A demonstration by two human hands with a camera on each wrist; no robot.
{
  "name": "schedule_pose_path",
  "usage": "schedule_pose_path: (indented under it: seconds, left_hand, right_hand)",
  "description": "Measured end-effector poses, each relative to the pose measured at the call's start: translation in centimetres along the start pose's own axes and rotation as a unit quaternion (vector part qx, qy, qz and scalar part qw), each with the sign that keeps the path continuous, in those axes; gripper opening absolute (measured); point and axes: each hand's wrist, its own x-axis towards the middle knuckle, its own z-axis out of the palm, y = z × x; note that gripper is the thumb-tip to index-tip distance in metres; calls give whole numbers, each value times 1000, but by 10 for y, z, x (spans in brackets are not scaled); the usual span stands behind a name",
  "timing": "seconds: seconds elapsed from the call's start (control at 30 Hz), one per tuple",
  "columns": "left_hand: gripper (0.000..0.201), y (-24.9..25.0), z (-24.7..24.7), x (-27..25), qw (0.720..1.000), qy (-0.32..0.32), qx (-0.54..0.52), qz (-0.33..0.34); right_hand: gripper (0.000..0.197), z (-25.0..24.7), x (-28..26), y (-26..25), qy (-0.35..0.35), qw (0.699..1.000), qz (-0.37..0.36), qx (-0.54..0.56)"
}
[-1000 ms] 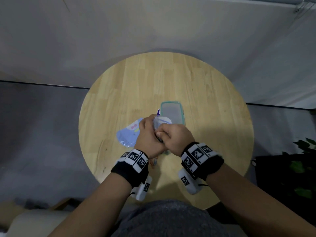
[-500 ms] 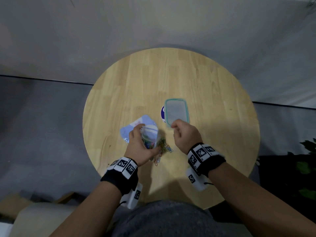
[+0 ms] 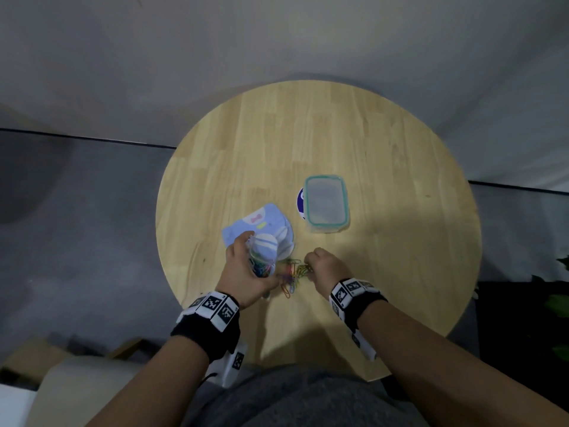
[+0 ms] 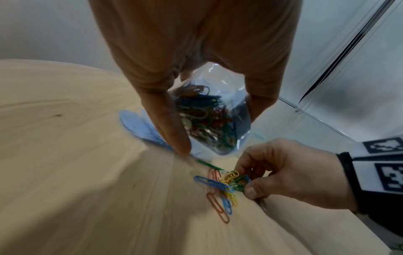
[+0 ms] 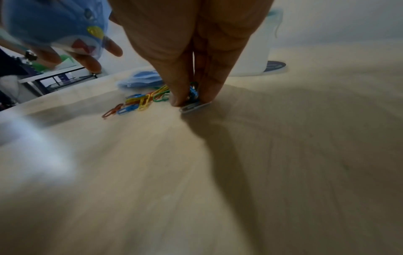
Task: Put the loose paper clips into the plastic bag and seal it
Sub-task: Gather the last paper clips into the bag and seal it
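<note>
While the right hand (image 4: pixel 290 174) pinches a cluster of loose paper clips (image 4: pixel 220 188) against the table (image 3: pixel 338 134), fingers (image 5: pixel 181 86) closed on them, it should lift cleanly, judged best without dragging strays. Just beside, the left hand (image 3: pixel 246 269) grips the plastic bag (image 4: pixel 209 117), partly filled, mouth unsealed.
</note>
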Motion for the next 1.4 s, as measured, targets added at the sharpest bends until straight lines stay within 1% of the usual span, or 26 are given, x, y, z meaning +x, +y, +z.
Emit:
schedule_pose_path:
  seconds: [0.07, 0.17, 0.23, 0.3, 0.43, 0.53, 0.6, 0.7, 0.77, 0.83, 0.9, 1.0, 1.07, 1.13, 1.2, 1.23, 1.27, 1.3, 1.33, 1.4]
  left_hand:
    - [97, 1, 3, 1, 1000, -4, 2, 1]
    - [92, 0, 9, 5, 1000, -10, 15, 12]
    - [96, 0, 13, 6, 999, -24, 33, 14]
    - [102, -1, 16, 7, 998, -41, 46, 11]
    - [102, -1, 25, 10, 993, -73, 81, 33]
    - [101, 3, 35, 12, 990, -93, 92, 61]
    - [102, 11, 42, 13, 986, -105, 98, 81]
    - [102, 29, 49, 14, 985, -105, 81, 112]
    - [99, 38, 52, 14, 985, -91, 69, 127]
    - [99, 43, 52, 13, 986, -80, 59, 134]
    - [100, 45, 52, 12, 986, -83, 55, 136]
    - [101, 48, 55, 9, 987, -92, 43, 126]
    - [99, 49, 55, 8, 990, -84, 26, 113]
    - [100, 47, 52, 9, 992, -77, 15, 96]
    - [101, 40, 46, 11, 994, -65, 22, 83]
    - [102, 35, 42, 12, 996, -58, 24, 71]
    - [103, 30, 38, 11, 997, -51, 24, 58]
    - [103, 25, 34, 12, 998, -47, 26, 46]
    - [105, 19, 30, 10, 998, -45, 27, 35]
    - [109, 11, 23, 7, 999, -45, 24, 11]
  right_hand:
    - [22, 1, -2, 3, 8, 1000, 14, 11]
    - [20, -2, -4, 3, 5, 1000, 28, 9]
    - [20, -7, -6, 3, 11, 999, 41, 27]
    - [21, -16, -12, 2, 22, 996, 59, 68]
    - [14, -50, -28, 0, 78, 978, 98, 166]
    - [11, -81, -40, -6, 119, 965, 115, 204]
    - [10, -98, -44, -14, 121, 967, 102, 200]
    - [9, -114, -42, -25, 87, 985, 84, 123]
    - [6, -120, -38, -28, 58, 989, 109, 76]
    - [3, -126, -37, -31, 51, 988, 131, 59]
    - [5, -128, -35, -38, 58, 989, 129, 43]
    - [14, -126, -32, -50, 57, 992, 106, 38]
    - [21, -127, -30, -52, 44, 991, 93, 83]
    - [24, -131, -33, -48, 56, 984, 81, 151]
    - [22, -131, -36, -36, 114, 964, 101, 215]
    - [19, -125, -36, -27, 139, 956, 125, 225]
    - [17, -117, -34, -17, 143, 953, 156, 217]
    - [16, -106, -31, -6, 117, 956, 189, 192]
    - [18, -93, -29, 3, 68, 959, 221, 163]
    - [28, -63, -27, 15, -21, 957, 263, 124]
